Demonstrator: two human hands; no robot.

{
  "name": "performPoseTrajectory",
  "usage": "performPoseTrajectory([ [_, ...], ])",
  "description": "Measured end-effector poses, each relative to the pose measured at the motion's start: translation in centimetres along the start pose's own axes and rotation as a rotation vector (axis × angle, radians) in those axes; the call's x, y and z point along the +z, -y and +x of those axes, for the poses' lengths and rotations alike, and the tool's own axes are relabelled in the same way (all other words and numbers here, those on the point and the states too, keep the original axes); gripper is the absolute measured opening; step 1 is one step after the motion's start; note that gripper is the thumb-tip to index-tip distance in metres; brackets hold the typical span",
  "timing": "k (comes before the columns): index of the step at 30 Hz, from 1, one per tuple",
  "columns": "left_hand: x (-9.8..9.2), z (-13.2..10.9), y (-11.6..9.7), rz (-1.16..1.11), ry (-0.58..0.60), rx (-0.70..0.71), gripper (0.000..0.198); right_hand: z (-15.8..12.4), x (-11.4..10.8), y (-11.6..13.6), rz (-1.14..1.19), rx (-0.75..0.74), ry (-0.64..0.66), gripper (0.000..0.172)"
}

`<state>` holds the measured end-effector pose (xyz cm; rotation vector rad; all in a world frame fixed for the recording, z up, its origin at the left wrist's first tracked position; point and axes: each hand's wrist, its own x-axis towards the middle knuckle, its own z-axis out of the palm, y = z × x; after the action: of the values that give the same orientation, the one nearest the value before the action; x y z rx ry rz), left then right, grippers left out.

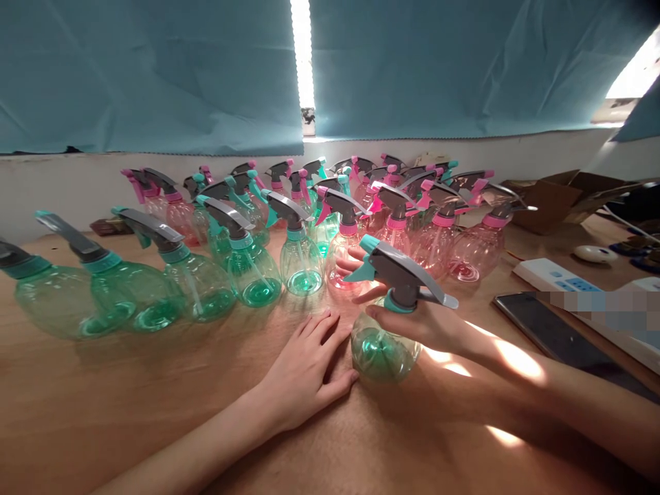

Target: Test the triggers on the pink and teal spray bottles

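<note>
My right hand (412, 320) is closed round the neck of a green spray bottle (384, 347) with a grey and teal trigger head, which stands on the wooden table (103, 412) in front of me. My left hand (304, 371) lies flat on the table just left of that bottle, fingers stretched out, holding nothing. Behind them stand several green spray bottles (252, 268) in a row to the left and several pink ones (464, 244) to the right.
A dark phone (546, 330) lies at the right, beside a white power strip (562, 278) and a white mouse (595, 254). An open cardboard box (562, 196) sits at the back right. Blue cloth hangs on the wall behind.
</note>
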<state>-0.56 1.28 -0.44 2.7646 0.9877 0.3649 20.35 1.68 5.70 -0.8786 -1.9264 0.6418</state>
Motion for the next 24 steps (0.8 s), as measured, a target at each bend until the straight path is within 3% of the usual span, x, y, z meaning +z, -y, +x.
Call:
performPoseTrajectory([
  [5,0.0,0.0,0.0,-0.11,-0.038,0.037,0.071,-0.3,0.4,-0.2,-0.016,0.034,-0.053,0.042],
  [10,0.2,-0.3,-0.7,-0.292,-0.158,0.014,0.082,-0.7,1.2,-0.7,-0.054,-0.023,-0.214,0.014],
  [14,-0.3,-1.1,-1.6,-0.37,-0.263,-0.049,0.078,-0.2,2.7,-0.3,-0.064,-0.027,-0.245,0.022],
  [18,-1.7,-2.9,-2.0,-0.342,-0.376,-0.099,0.071,0.6,5.5,0.7,-0.026,-0.023,-0.175,0.038],
  [21,-2.8,-5.1,-1.9,-0.295,-0.463,-0.171,0.072,1.5,8.8,2.0,-0.019,-0.03,-0.17,0.031],
  [24,-3.5,-7.8,-1.2,-0.234,-0.541,-0.276,0.068,2.9,12.7,3.8,0.076,-0.145,-0.193,0.025],
])
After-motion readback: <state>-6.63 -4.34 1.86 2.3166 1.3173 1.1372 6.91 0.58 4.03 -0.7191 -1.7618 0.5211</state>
